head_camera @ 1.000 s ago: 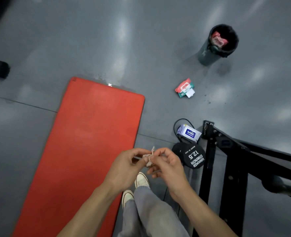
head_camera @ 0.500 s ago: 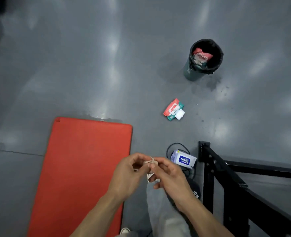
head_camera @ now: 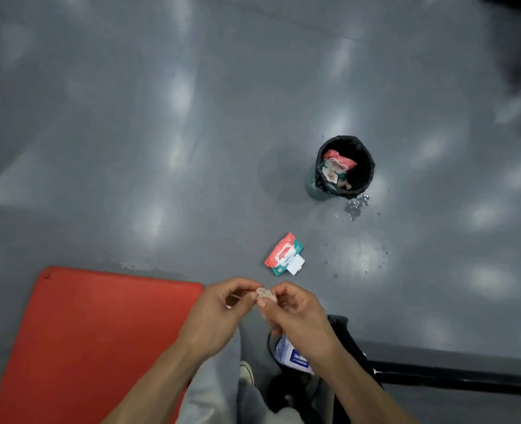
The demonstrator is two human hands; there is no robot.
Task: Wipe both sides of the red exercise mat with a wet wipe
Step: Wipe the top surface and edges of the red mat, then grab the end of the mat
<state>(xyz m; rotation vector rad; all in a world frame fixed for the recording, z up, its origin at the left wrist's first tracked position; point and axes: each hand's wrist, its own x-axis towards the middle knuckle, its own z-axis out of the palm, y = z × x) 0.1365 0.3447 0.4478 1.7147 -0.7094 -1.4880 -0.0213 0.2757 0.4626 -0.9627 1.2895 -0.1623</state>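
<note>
Glossy grey floor (head_camera: 161, 148) fills the view, with pale light reflections scattered across it. A small crumpled wet wipe (head_camera: 264, 294) is pinched between both hands at lower centre: the left hand (head_camera: 219, 316) has thumb and forefinger closed on its left end with the other fingers curled, and the right hand (head_camera: 296, 316) has thumb and fingertips closed on its right end. The red exercise mat (head_camera: 94, 341) is laid flat on the floor at the lower left, its far right corner just beside the left hand's knuckles and apart from the wipe. A red-and-green wipe pack (head_camera: 284, 254) with its white lid flipped open is seen on the floor just beyond the fingers; its print cannot be read. A white pack with a blue label (head_camera: 294, 358) is partly hidden under the right wrist, lettering blurred and not legible. A black-lined bin (head_camera: 341, 168) stands farther off toward the upper right, with red and white packaging inside and a wet patch (head_camera: 357, 206) on the floor at its base. A black metal frame (head_camera: 436, 377) runs along the lower right edge. Grey trouser legs (head_camera: 216, 393) and a pale shoe (head_camera: 247, 373) are visible at the bottom edge between the forearms.
</note>
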